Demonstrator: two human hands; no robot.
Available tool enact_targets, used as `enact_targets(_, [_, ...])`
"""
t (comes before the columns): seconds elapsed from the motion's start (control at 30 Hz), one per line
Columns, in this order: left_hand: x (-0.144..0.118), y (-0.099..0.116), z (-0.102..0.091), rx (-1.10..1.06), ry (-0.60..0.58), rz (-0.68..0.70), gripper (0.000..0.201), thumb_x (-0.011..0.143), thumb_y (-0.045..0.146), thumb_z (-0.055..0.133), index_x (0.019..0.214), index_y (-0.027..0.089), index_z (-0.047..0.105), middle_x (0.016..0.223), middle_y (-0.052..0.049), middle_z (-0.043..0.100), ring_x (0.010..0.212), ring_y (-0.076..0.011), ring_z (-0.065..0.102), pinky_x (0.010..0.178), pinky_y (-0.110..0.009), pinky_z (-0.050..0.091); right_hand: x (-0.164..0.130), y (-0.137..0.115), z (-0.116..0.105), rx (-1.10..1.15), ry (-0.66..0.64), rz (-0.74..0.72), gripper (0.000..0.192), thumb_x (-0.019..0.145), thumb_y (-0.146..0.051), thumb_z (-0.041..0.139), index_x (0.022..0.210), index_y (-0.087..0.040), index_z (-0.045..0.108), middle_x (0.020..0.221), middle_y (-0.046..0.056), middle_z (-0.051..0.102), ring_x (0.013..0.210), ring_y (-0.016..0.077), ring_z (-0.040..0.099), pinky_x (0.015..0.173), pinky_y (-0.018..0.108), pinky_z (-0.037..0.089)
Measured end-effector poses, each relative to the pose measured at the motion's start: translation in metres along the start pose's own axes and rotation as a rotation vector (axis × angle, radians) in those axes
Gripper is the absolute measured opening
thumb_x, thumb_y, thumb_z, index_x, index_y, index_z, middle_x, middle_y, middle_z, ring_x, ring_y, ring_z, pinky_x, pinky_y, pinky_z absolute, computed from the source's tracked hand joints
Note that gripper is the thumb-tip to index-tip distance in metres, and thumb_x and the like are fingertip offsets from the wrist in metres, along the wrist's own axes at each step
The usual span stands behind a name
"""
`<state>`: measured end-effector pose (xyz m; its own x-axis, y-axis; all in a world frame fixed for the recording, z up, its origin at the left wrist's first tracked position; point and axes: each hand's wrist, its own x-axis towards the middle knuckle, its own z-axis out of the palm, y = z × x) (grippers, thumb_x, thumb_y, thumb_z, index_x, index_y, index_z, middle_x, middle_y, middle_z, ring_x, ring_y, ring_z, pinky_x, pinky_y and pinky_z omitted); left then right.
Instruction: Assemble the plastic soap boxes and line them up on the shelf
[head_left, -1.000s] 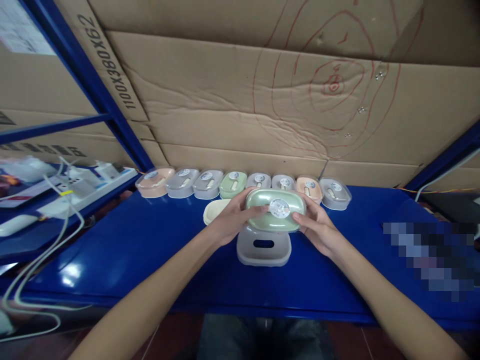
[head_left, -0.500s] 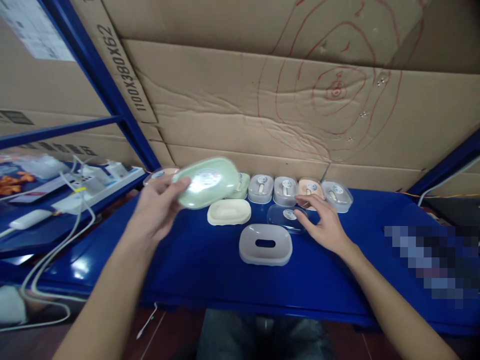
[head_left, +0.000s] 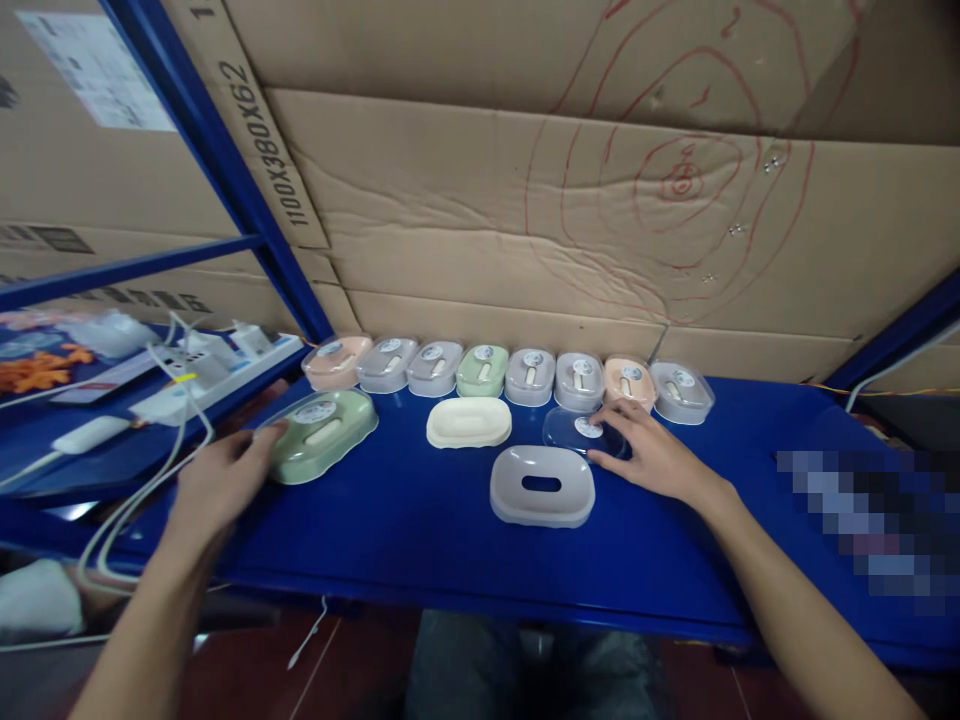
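Near the left edge of the surface (head_left: 420, 545), the green box (head_left: 326, 435) rests under its transparent cover; 0.5 s earlier it hung tilted in the air, carried by the left hand (head_left: 225, 475). This change appears to leave the green box set aside as a closed unit, with the uncovered grey tray (head_left: 542, 490) as the main open piece. The left hand lies at the green box's left end, thumb and fingers against it; whether they press or are merely letting go cannot be told. The right hand (head_left: 652, 450) is over the right end of the clear lid (head_left: 568, 430), its thumb and forefinger well parted across the lid's width; any firm hold is not evident. The clear lid lies just behind and to the right of the grey tray, which sits mid-surface toward the front edge, its slotted floor facing up. The cream tray (head_left: 469, 423) stands to the lid's left, also uncovered. Along the back edge runs a row of 8 lidded boxes (head_left: 482, 372), in peach, grey and green.
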<state>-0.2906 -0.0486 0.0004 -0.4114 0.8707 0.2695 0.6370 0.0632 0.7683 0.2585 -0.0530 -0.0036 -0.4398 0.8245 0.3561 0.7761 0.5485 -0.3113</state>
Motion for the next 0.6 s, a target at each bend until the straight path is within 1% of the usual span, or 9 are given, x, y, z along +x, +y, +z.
enact_targets(0.07, [0.005,-0.004,0.005,0.145,0.042,0.006,0.041,0.077,0.065,0.079,0.064,0.027,0.07,0.051,-0.002,0.057,0.055,-0.0252,0.053,0.056,-0.031,0.031,0.001,-0.003,-0.002,0.007,0.019,0.002,0.032,0.102,-0.046,0.072,0.128,-0.028,0.072,0.131,0.014,0.071,0.133,0.0396,0.064,0.115,0.066,0.054])
enact_targets(0.13, [0.004,-0.002,0.011,0.132,0.052,0.06,0.042,0.075,0.067,0.081,0.064,0.028,0.07,0.051,-0.002,0.055,0.06,-0.0279,0.058,0.06,-0.033,0.031,0.003,-0.008,-0.005,0.032,0.049,0.002,0.028,0.105,-0.046,0.066,0.125,-0.028,0.074,0.13,0.013,0.072,0.131,0.0386,0.066,0.115,0.066,0.053])
enact_targets(0.2, [-0.002,0.007,0.017,0.128,0.129,0.135,0.042,0.078,0.068,0.078,0.073,0.028,0.071,0.057,-0.003,0.057,0.076,-0.0341,0.067,0.065,-0.038,0.039,0.003,-0.016,-0.008,0.078,0.079,-0.021,0.028,0.107,-0.047,0.065,0.127,-0.029,0.073,0.131,0.012,0.073,0.129,0.0374,0.067,0.115,0.066,0.052])
enact_targets(0.27, [-0.011,0.024,0.022,0.199,0.235,0.252,0.04,0.087,0.068,0.072,0.092,0.028,0.073,0.076,-0.004,0.068,0.108,-0.0431,0.07,0.083,-0.049,0.05,0.003,-0.025,-0.009,0.131,0.084,-0.072,0.037,0.103,-0.049,0.072,0.134,-0.031,0.071,0.135,0.011,0.072,0.13,0.0375,0.066,0.115,0.065,0.052])
enact_targets(0.33, [-0.021,0.046,0.027,0.27,0.256,0.417,0.043,0.094,0.064,0.067,0.116,0.027,0.071,0.111,-0.008,0.074,0.135,-0.0478,0.059,0.109,-0.061,0.046,0.003,-0.036,-0.007,0.171,0.059,-0.128,0.055,0.094,-0.054,0.082,0.141,-0.032,0.068,0.138,0.012,0.071,0.131,0.0387,0.064,0.115,0.065,0.051])
enact_targets(0.37, [-0.025,0.058,0.032,0.293,0.22,0.498,0.046,0.096,0.062,0.066,0.125,0.026,0.068,0.125,-0.011,0.072,0.14,-0.0475,0.056,0.117,-0.063,0.042,0.003,-0.04,-0.004,0.187,0.039,-0.156,0.064,0.089,-0.057,0.087,0.144,-0.032,0.067,0.139,0.012,0.071,0.133,0.0394,0.063,0.115,0.065,0.051])
enact_targets(0.43, [-0.029,0.081,0.044,0.307,0.033,0.653,0.048,0.098,0.056,0.065,0.131,0.022,0.065,0.139,-0.015,0.067,0.142,-0.0441,0.056,0.123,-0.06,0.041,0.002,-0.048,0.003,0.215,-0.005,-0.21,0.077,0.082,-0.06,0.092,0.148,-0.032,0.065,0.139,0.013,0.071,0.135,0.0404,0.06,0.116,0.064,0.051])
enact_targets(0.53, [-0.027,0.103,0.073,0.302,-0.443,0.787,0.055,0.097,0.052,0.068,0.144,0.025,0.061,0.151,-0.014,0.062,0.145,-0.0389,0.055,0.125,-0.057,0.042,0.002,-0.053,0.014,0.241,-0.039,-0.265,0.083,0.078,-0.061,0.094,0.15,-0.031,0.065,0.139,0.014,0.069,0.138,0.0409,0.058,0.116,0.064,0.05])
enact_targets(0.6, [-0.023,0.108,0.093,0.3,-0.632,0.776,0.062,0.094,0.052,0.072,0.15,0.027,0.059,0.157,-0.015,0.058,0.149,-0.0411,0.051,0.125,-0.058,0.041,0.002,-0.053,0.019,0.232,-0.039,-0.273,0.085,0.076,-0.061,0.095,0.15,-0.031,0.065,0.141,0.015,0.068,0.14,0.0413,0.057,0.116,0.064,0.05])
